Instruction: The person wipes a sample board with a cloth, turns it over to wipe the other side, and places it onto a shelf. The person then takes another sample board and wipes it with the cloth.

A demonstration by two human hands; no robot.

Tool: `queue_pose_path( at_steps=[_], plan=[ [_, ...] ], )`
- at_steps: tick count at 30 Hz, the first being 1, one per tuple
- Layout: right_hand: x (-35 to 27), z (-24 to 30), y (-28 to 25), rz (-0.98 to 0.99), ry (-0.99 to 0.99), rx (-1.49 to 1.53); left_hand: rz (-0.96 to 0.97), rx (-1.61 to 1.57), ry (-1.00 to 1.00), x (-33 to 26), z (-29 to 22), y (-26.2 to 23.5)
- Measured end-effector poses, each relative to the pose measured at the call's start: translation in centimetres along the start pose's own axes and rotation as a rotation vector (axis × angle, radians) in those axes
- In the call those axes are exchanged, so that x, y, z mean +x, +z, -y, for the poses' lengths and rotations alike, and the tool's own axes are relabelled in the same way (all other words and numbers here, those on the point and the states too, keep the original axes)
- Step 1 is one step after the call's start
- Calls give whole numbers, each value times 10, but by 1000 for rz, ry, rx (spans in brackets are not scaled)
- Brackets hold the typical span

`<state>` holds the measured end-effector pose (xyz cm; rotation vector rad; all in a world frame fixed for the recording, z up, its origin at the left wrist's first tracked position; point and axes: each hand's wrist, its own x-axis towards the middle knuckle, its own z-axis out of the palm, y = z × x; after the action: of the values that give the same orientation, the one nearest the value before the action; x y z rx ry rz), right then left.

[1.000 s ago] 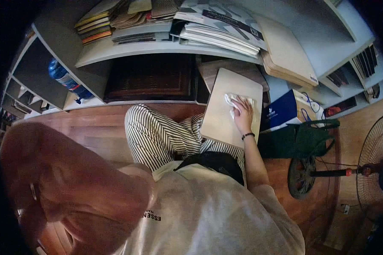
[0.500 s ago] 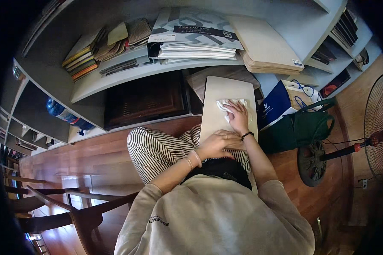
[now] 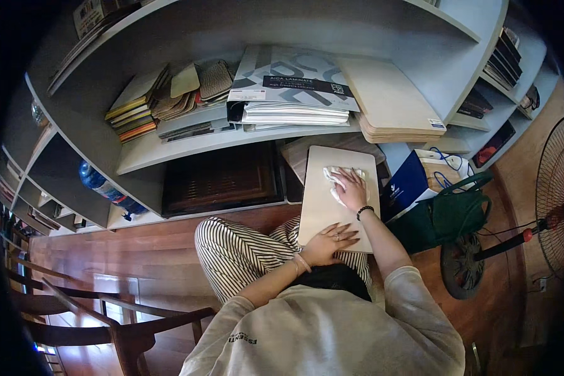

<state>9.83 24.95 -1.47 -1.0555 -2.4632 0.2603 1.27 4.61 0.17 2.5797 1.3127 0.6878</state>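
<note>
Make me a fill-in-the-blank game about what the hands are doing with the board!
1. The right hand presses a white ____ on the pale board.
2. The left hand lies flat on the board's ____ end.
3. The board rests on a lap in ____ trousers.

Missing words: cloth; near; striped

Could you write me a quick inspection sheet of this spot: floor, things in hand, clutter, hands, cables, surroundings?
Surface: wooden floor, reddish-brown.
Job's things: pale board resting on the lap; white cloth on its far end.
Clutter: stacked sample books and boards on grey shelves; blue bottle.
Hands: left hand flat on the board's near edge; right hand pressing the cloth.
Cables: a cord near the fan base, at a wall socket.
Surroundings: standing fan, green bag, wooden chair.
</note>
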Motion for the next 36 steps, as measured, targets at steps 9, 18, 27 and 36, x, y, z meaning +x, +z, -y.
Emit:
queue_pose_path(
  at_steps=[9, 18, 27, 36],
  plan=[
    [-32, 12, -6, 14, -65, 41, -67, 4, -8, -1, 8, 15],
    [-54, 31, -22, 153, -220, 125, -35, -12, -65, -2, 4, 15],
    [13, 2, 13, 100, -132, 154, -66, 41, 3, 1, 4, 9],
    [-13, 25, 11, 33, -125, 88, -97, -42, -7, -2, 5, 14]
  ],
)
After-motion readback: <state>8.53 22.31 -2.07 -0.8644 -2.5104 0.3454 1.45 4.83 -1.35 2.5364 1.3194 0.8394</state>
